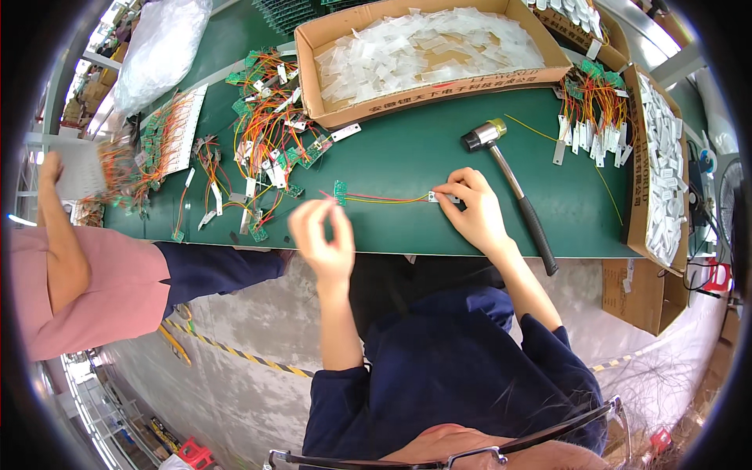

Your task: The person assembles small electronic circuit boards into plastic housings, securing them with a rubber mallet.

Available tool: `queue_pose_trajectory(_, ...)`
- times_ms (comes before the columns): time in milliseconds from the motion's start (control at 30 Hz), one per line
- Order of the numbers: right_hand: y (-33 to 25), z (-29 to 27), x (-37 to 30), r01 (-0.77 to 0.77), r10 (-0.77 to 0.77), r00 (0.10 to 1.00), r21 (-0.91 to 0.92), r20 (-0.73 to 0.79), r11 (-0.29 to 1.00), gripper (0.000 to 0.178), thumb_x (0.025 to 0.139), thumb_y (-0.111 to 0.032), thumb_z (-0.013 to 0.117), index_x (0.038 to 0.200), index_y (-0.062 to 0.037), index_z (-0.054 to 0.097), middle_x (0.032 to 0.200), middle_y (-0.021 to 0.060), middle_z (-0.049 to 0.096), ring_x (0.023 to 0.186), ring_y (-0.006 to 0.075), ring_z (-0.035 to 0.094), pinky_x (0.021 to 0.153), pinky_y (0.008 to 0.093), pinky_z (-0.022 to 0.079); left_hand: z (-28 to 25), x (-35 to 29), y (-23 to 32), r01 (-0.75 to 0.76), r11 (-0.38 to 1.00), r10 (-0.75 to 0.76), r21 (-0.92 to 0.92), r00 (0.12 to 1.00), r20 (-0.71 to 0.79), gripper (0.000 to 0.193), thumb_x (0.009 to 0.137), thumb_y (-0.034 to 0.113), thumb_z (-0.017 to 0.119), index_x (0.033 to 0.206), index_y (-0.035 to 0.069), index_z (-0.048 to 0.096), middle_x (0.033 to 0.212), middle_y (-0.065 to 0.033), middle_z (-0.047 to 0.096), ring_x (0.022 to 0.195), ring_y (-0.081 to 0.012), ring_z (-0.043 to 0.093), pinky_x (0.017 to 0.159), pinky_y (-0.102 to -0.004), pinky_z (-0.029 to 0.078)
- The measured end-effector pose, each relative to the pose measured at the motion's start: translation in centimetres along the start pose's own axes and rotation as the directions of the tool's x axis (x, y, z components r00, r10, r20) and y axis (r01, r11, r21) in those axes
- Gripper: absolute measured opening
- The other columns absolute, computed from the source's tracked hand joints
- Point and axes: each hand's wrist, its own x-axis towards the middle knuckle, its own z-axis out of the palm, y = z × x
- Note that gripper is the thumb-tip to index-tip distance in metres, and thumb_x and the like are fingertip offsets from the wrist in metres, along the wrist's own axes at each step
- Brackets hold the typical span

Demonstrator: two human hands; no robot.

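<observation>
The right hand [474,211] is pinched on a white tab [433,197]; the left hand [319,235] has its fingers bent near a small green board [340,193], and I cannot tell if they grip anything. Red and yellow wires [384,197] run between the tab and the board. Near twelve o'clock, an open carton [439,95] contains translucent pieces [376,59]; at three, a long box [638,164] contains white pieces [662,172]. The table [439,141] is green; the grey floor [258,313] lies toward seven.

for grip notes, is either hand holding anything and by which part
Right hand seems to pinch the white rectangular tab near its wired end. Left hand, by the small green circuit board: cannot tell.
</observation>
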Motion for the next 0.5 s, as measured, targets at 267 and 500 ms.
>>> queue_pose_trajectory(267, 0.4, -0.1, 0.0, 0.101, -0.101, 0.994, -0.003, -0.048, 0.995, 0.017, 0.076, -0.004, 0.069, 0.094, -0.0034, 0.068, 0.09, 0.0094, 0.062, 0.083, 0.0288, 0.06, 0.073, 0.0368, 0.05, 6.1, -0.6, 5.0, -0.178, 0.984, 0.168, -0.033, 0.835, 0.523, 0.035, 0.081, 0.011, 0.07, 0.115, 0.007, 0.065, 0.104, -0.0025, 0.064, 0.094, -0.0215, 0.059, 0.079, -0.0352, 0.044)
queue_pose_trajectory(500, -2.1, -8.8, 3.7, -0.088, 0.065, 0.965, -0.079, -0.254, 0.993, 0.012, 0.085, -0.007, 0.064, 0.096, -0.0062, 0.069, 0.086, 0.0082, 0.066, 0.073, 0.0234, 0.063, 0.067, 0.0331, 0.051, 7.0, -0.7, 4.1, -0.134, 0.983, 0.181, -0.126, 0.833, 0.524, 0.015, 0.08, 0.012, 0.071, 0.094, 0.009, 0.068, 0.094, -0.0013, 0.061, 0.086, -0.0215, 0.058, 0.074, -0.0359, 0.043)
